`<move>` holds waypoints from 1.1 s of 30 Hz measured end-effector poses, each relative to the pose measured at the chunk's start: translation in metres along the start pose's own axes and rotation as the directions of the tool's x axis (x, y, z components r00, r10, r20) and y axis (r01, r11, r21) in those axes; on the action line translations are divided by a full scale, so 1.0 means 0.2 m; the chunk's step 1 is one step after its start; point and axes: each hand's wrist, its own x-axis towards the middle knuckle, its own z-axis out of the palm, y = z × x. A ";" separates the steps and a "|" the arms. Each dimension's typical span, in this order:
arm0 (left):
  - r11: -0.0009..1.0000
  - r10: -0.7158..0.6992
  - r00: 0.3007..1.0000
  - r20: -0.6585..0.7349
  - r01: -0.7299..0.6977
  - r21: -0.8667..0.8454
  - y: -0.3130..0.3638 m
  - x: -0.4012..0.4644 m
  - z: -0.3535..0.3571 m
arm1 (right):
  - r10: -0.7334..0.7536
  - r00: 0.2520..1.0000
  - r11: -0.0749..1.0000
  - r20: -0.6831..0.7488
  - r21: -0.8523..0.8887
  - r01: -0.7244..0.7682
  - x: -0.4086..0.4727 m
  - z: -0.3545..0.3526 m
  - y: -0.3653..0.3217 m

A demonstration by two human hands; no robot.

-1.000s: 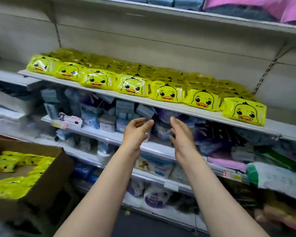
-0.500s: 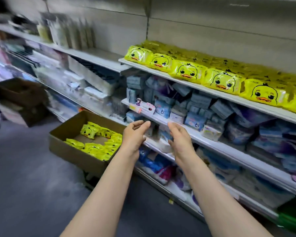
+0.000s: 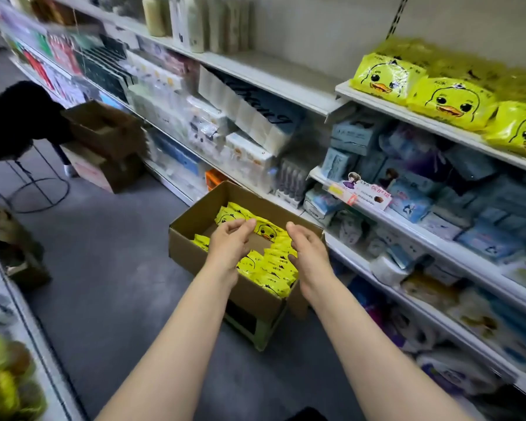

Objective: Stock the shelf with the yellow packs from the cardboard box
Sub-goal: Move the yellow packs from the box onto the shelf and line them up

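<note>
I count three yellow packs (image 3: 451, 101) shelved | one cardboard box (image 3: 195, 238), more packs beneath my hands | left hand (image 3: 230, 243), right hand (image 3: 308, 253) loosely open, empty

Both forearms are bare from the bottom edge of the view up to the wrists; no sleeve shows on them. The left hand (image 3: 230, 244) and the right hand (image 3: 308, 253) are bare too, without gloves. No ring, watch or bracelet shows on the hands or wrists.
</note>
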 end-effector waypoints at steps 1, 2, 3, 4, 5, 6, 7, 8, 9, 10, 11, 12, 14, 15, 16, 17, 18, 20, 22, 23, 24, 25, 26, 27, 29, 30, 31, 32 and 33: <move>1.000 -0.021 1.000 -0.005 0.021 0.005 0.00 0.06 -0.03 | 0.012 1.000 1.000 -0.006 -0.007 -0.012 0.04 0.04 0.01; 0.999 -0.038 0.999 -0.011 0.038 0.005 0.01 0.12 -0.05 | 0.023 1.000 1.000 -0.006 -0.012 -0.023 0.09 0.09 0.01; 0.999 -0.052 0.998 -0.018 0.053 0.006 0.01 0.17 -0.07 | 0.036 0.999 0.999 -0.002 -0.015 -0.036 0.14 0.13 0.02; 0.998 -0.067 0.997 -0.027 0.067 0.006 0.00 0.23 -0.09 | 0.046 0.999 0.999 0.002 -0.018 -0.046 0.19 0.17 0.03; 0.996 -0.083 0.996 -0.039 0.084 0.011 0.00 0.29 -0.11 | 0.056 0.998 0.998 0.001 -0.026 -0.056 0.25 0.21 0.04; 0.995 -0.095 0.994 -0.050 0.096 0.015 0.00 0.36 -0.13 | 0.065 0.998 0.997 0.005 -0.031 -0.065 0.31 0.24 0.05; 0.995 -0.098 0.993 -0.061 0.099 0.018 0.01 0.43 -0.14 | 0.073 0.997 0.997 0.011 -0.035 -0.073 0.37 0.28 0.06; 0.995 -0.095 0.993 -0.072 0.097 0.020 0.02 0.51 -0.15 | 0.076 0.997 0.996 0.011 -0.042 -0.076 0.44 0.32 0.06; 0.995 -0.091 0.992 -0.087 0.094 0.030 0.04 0.59 -0.16 | 0.079 0.997 0.995 0.010 -0.054 -0.078 0.52 0.35 0.06; 0.995 -0.087 0.991 -0.103 0.091 0.037 0.06 0.67 -0.17 | 0.083 0.996 0.995 0.013 -0.064 -0.082 0.59 0.39 0.06; 0.995 -0.086 0.990 -0.115 0.091 0.043 0.08 0.75 -0.17 | 0.088 0.996 0.994 0.019 -0.070 -0.086 0.68 0.43 0.06; 0.994 -0.093 0.989 -0.118 0.099 0.047 0.09 0.83 -0.18 | 0.099 0.995 0.993 0.018 -0.069 -0.098 0.76 0.46 0.07; 0.989 -0.126 0.984 -0.124 0.134 0.058 0.08 0.96 -0.20 | 0.132 0.991 0.988 -0.005 -0.076 -0.132 0.87 0.52 0.11; 0.987 -0.139 0.983 -0.122 0.148 0.063 0.07 1.02 -0.21 | 0.144 0.990 0.985 -0.005 -0.091 -0.144 0.92 0.55 0.11; 0.984 -0.151 0.982 -0.117 0.161 0.077 0.07 1.08 -0.22 | 0.165 0.986 0.982 0.003 -0.099 -0.164 0.96 0.57 0.12; 0.980 -0.164 0.980 -0.111 0.175 0.096 0.06 1.14 -0.23 | 0.184 0.983 0.978 0.002 -0.103 -0.183 1.01 0.59 0.14; 0.975 -0.182 0.978 -0.105 0.194 0.110 0.04 1.20 -0.24 | 0.210 0.978 0.971 -0.009 -0.111 -0.209 1.07 0.61 0.16; 0.959 -0.241 0.966 -0.094 0.252 0.132 -0.02 1.30 -0.26 | 0.268 0.963 0.955 -0.039 -0.123 -0.271 1.15 0.62 0.20; 0.938 -0.290 0.953 -0.087 0.301 0.170 -0.08 1.36 -0.29 | 0.316 0.947 0.938 -0.060 -0.127 -0.322 1.19 0.63 0.24; 0.928 -0.312 0.947 -0.078 0.321 0.189 -0.10 1.40 -0.31 | 0.333 0.939 0.931 -0.080 -0.132 -0.342 1.22 0.63 0.27; 0.920 -0.330 0.942 -0.064 0.336 0.203 -0.12 1.44 -0.32 | 0.350 0.931 0.922 -0.103 -0.136 -0.362 1.25 0.64 0.29; 0.912 -0.345 0.937 -0.048 0.347 0.219 -0.13 1.50 -0.34 | 0.365 0.923 0.915 -0.123 -0.138 -0.380 1.28 0.66 0.31; 0.900 -0.364 0.931 -0.037 0.362 0.241 -0.14 1.56 -0.35 | 0.382 0.912 0.906 -0.150 -0.133 -0.402 1.32 0.67 0.33; 0.887 -0.385 0.922 -0.030 0.379 0.265 -0.15 1.62 -0.36 | 0.399 0.897 0.897 -0.191 -0.120 -0.425 1.36 0.68 0.35; 0.866 -0.419 0.908 -0.013 0.405 0.293 -0.18 1.74 -0.37 | 0.427 0.867 0.884 -0.257 -0.084 -0.461 1.41 0.70 0.39; 0.859 -0.432 0.902 -0.004 0.413 0.303 -0.19 1.80 -0.37 | 0.436 0.854 0.879 -0.283 -0.069 -0.472 1.44 0.72 0.41; 0.847 -0.447 0.894 0.010 0.420 0.324 -0.20 1.85 -0.37 | 0.450 0.836 0.871 -0.314 -0.053 -0.489 1.46 0.73 0.43; 0.833 -0.464 0.885 0.028 0.426 0.353 -0.22 1.91 -0.37 | 0.467 0.813 0.860 -0.346 -0.036 -0.509 1.49 0.75 0.46; 0.820 -0.481 0.875 0.049 0.429 0.380 -0.24 1.96 -0.37 | 0.485 0.792 0.848 -0.372 -0.020 -0.529 1.51 0.77 0.48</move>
